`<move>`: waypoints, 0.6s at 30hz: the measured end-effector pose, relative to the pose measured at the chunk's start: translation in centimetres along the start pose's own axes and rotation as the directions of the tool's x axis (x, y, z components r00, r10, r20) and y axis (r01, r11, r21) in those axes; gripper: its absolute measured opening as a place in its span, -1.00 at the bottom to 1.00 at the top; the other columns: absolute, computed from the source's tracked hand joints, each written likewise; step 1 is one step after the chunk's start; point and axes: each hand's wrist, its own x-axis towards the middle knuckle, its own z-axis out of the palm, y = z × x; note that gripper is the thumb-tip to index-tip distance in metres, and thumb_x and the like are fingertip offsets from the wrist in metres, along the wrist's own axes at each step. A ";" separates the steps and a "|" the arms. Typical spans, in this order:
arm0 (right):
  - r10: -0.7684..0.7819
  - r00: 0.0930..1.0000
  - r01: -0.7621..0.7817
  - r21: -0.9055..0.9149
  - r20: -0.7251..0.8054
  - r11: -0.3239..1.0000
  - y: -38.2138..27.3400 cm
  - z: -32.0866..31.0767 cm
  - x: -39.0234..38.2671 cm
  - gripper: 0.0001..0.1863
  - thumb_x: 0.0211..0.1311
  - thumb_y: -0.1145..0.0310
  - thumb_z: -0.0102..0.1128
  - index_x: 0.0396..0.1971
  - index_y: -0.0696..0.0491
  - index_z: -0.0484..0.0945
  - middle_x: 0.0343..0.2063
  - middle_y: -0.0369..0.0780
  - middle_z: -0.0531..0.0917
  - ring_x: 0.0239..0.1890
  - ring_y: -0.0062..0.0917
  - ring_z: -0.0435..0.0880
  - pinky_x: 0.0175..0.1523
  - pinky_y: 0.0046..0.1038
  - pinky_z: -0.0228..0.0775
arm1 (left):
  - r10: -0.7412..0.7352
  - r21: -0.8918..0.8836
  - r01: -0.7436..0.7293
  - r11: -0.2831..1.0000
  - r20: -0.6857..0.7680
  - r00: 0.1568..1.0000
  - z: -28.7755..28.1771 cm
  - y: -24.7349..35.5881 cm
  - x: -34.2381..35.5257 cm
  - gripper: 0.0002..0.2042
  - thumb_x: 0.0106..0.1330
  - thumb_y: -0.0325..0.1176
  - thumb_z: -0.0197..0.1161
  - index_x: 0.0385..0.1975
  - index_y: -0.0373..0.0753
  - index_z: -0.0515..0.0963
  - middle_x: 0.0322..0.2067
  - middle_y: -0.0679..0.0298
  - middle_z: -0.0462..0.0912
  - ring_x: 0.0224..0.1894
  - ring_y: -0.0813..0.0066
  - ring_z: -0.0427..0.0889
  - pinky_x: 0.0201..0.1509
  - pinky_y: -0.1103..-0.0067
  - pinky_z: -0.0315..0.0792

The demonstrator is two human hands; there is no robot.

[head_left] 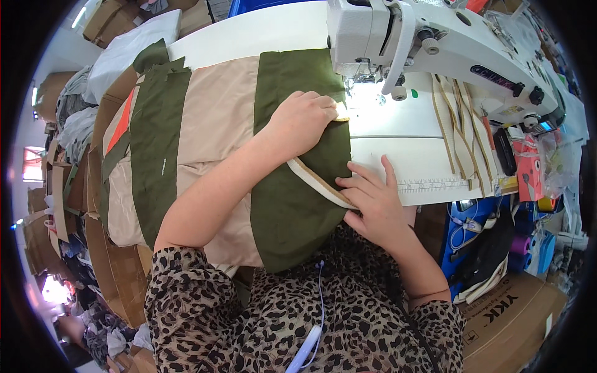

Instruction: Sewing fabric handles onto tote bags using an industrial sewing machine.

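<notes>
Beside the needle area of the white sewing machine, my left hand is closed, its fingertips pinching one end of a white zipper tape with a tan edge. That end lies at the right edge of the dark green fabric. From under my left wrist the tape curves across the green cloth to my right hand, which holds it between thumb and fingers, other fingers spread. The green panel joins a beige panel; more green and beige cloth extends left. My left hand hides part of the tape.
Several similar tan-edged tapes hang over the right side of the white table, which has a ruler scale along its front. Cardboard boxes stand at the left. A large carton sits at the lower right.
</notes>
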 end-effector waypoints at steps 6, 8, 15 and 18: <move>0.025 0.996 -0.032 0.086 0.082 0.996 0.8 -0.2 0.7 -0.79 -0.05 0.50 0.30 -0.33 0.02 0.61 -0.11 -0.35 0.65 0.23 -0.45 0.54 0.51 0.05 -0.02 | 0.082 -0.105 -0.089 0.991 -0.071 0.994 0.2 -1.4 0.3 -0.73 0.20 -0.53 0.16 -0.15 -0.19 0.70 -0.04 0.30 0.71 0.00 0.29 0.64 0.13 0.42 0.53; 0.039 0.999 -0.042 0.100 0.028 0.994 0.9 0.2 0.6 -0.81 -0.04 0.51 0.29 -0.35 0.02 0.60 -0.12 -0.34 0.64 0.23 -0.45 0.54 0.51 0.03 0.01 | 0.116 -0.082 -0.122 0.989 -0.078 0.990 0.3 -1.5 0.4 -0.72 0.19 -0.54 0.16 -0.13 -0.18 0.70 -0.02 0.32 0.71 0.02 0.31 0.64 0.12 0.45 0.54; 0.033 0.999 -0.034 0.125 0.014 0.992 0.8 0.2 0.5 -0.83 -0.06 0.51 0.29 -0.39 0.03 0.60 -0.10 -0.32 0.64 0.21 -0.44 0.56 0.49 0.03 0.06 | 0.101 -0.045 -0.104 0.994 -0.063 0.993 0.2 -1.3 0.1 -0.69 0.13 -0.53 0.19 -0.11 -0.18 0.69 0.00 0.36 0.69 0.04 0.37 0.61 0.10 0.51 0.55; 0.039 0.999 -0.039 0.121 0.005 0.992 0.8 0.2 0.5 -0.84 -0.06 0.51 0.29 -0.40 0.03 0.59 -0.10 -0.32 0.63 0.21 -0.44 0.57 0.49 0.03 0.06 | 0.106 -0.050 -0.109 0.993 -0.065 0.992 0.2 -1.3 0.2 -0.68 0.12 -0.54 0.19 -0.11 -0.18 0.69 0.00 0.35 0.69 0.04 0.37 0.61 0.11 0.51 0.55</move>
